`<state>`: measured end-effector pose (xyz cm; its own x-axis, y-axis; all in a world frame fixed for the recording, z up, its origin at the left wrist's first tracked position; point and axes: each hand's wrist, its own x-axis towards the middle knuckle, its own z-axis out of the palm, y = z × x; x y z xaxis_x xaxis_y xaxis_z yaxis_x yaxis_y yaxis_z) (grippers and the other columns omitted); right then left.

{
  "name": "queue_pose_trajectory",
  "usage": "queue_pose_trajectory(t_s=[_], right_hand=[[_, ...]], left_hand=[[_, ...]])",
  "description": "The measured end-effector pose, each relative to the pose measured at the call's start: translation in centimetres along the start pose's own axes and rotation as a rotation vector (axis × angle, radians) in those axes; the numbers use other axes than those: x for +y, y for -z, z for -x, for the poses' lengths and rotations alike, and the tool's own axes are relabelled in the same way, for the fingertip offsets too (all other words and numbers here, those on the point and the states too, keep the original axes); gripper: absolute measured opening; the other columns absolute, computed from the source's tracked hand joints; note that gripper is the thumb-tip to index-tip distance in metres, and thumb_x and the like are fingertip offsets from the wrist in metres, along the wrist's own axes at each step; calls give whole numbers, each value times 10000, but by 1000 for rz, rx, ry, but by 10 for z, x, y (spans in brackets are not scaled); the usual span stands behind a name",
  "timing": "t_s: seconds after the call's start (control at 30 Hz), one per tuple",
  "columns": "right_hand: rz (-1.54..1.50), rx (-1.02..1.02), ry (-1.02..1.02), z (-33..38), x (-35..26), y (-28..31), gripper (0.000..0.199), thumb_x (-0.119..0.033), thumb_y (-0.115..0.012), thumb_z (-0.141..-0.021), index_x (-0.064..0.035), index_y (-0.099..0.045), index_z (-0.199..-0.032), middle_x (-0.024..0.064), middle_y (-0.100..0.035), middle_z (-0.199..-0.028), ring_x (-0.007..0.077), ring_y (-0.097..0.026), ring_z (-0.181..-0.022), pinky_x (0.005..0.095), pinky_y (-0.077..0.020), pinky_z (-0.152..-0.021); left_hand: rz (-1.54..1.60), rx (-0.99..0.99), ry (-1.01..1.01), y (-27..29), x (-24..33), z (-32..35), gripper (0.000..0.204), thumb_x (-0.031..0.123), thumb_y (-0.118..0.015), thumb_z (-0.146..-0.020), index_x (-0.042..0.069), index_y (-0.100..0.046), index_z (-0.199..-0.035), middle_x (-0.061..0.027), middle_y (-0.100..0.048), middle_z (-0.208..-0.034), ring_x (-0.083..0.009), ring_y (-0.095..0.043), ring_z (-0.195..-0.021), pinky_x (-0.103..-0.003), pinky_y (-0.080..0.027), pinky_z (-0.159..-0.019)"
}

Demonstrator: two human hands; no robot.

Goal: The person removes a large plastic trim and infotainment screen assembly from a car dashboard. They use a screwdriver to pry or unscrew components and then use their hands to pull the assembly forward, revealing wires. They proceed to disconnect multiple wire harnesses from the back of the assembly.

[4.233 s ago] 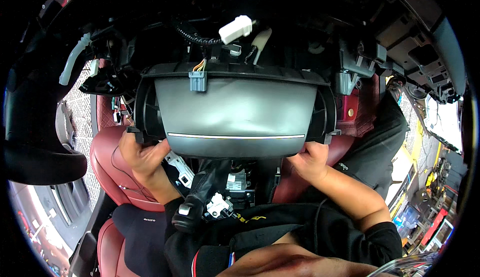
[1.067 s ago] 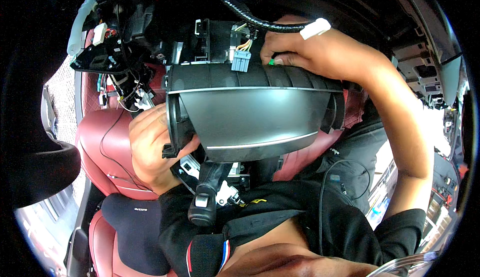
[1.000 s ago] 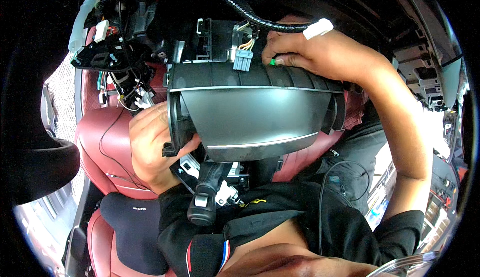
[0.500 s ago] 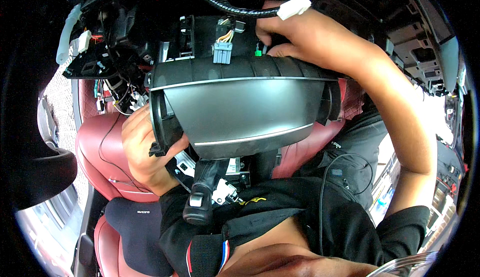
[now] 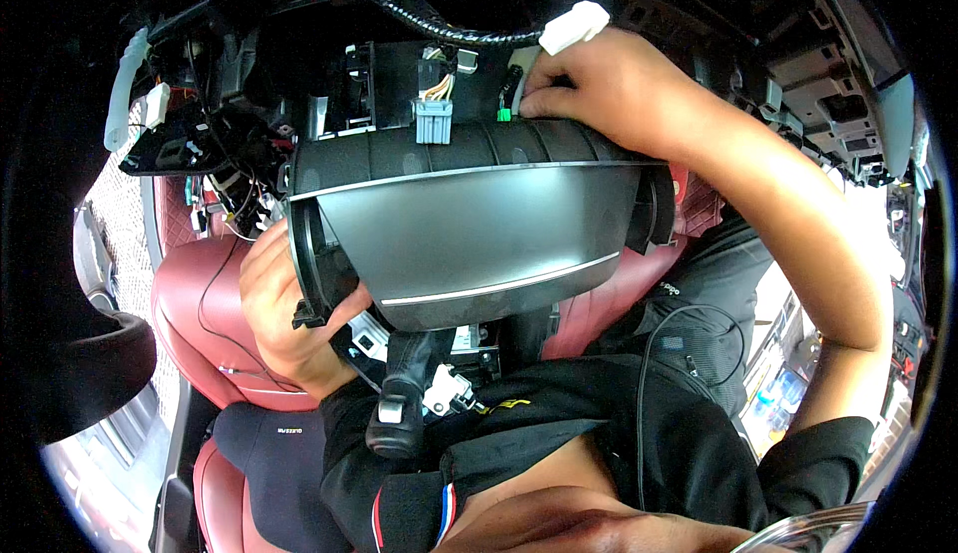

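A dark glossy car dashboard display unit (image 5: 469,239) with a ribbed black top and a thin silver strip hangs in front of my chest. My left hand (image 5: 279,303) is closed round its left end, the thumb inside the open side frame. Behind the unit's top edge, my right hand (image 5: 589,89) is pinched beside a small green plug (image 5: 504,114) and a pale strip. What sits between those fingertips is partly hidden. Farther left, a grey multi-wire connector (image 5: 434,121) stands at the ribbed top.
Over my right hand hangs a white connector (image 5: 575,28) on a braided black harness (image 5: 429,26). Loose wiring (image 5: 239,209) spills out at the left. Below the unit stands a gear lever (image 5: 399,408). A red seat (image 5: 215,288) and a black steering wheel (image 5: 95,363) are at left.
The display unit has shifted slightly left and down, the grey connector along with it. My right hand has come lower, its pinched fingers showing more clearly. My left hand keeps its hold.
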<state>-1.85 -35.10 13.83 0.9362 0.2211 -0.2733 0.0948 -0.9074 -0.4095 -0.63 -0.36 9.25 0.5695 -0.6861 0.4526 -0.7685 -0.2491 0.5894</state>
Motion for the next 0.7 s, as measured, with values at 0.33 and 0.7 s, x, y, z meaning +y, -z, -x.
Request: queue_pose_trajectory(t_s=[0.33, 0.7], right_hand=[[-297, 51, -270, 3, -13, -13, 391, -385, -668, -912, -9, -769, -879, 247, -702, -809, 389, -700, -767, 461, -550, -765], [-123, -96, -274, -20, -18, 6, 392, -396, -732, -826, -9, -774, -874, 238, -712, -825, 382, -697, -769, 469, -560, -778]], left_hand=[[13, 39, 14, -2, 0, 3, 367, 99, -891, -568, 1, -728, -881, -105, -732, -875, -320, -724, -838, -421, -550, -853], [5, 29, 21, -1, -3, 4, 353, 101, -894, -584, 6, -730, -883, -104, -733, -882, -324, -723, -856, -431, -546, -858]])
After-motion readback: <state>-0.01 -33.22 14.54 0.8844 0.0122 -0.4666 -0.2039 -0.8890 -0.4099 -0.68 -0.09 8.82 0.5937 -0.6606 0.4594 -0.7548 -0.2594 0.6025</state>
